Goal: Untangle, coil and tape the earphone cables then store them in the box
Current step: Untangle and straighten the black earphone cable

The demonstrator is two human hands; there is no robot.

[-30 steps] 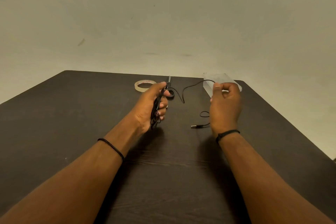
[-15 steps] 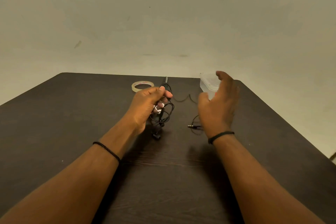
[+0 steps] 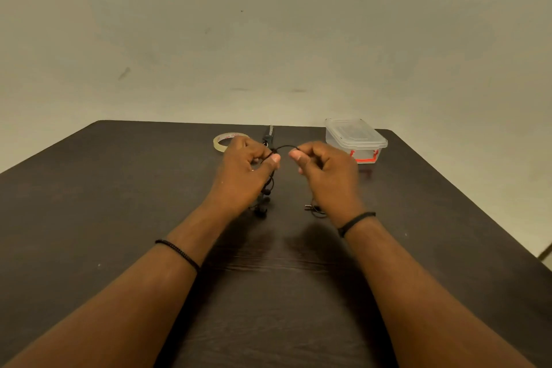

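We've got the earphone cable point(image 3: 285, 147) pinched at both ends of a short arc: left hand point(image 3: 243, 172) grasps it w/ thumb and fingers, the gathered loops hanging below that grip; right hand point(image 3: 324, 172) pinches the free run. That span lies left-right between the hands, above the bench point(image 3: 119, 203). Rest of the cable trails under the right hand to the plug point(image 3: 310, 206) on the bench, so the right hand's nearer the slack. Cable's thin, black, limp, prob. still partly loose. Tape roll point(image 3: 222, 142) far left, closed box point(image 3: 355, 139) far right.
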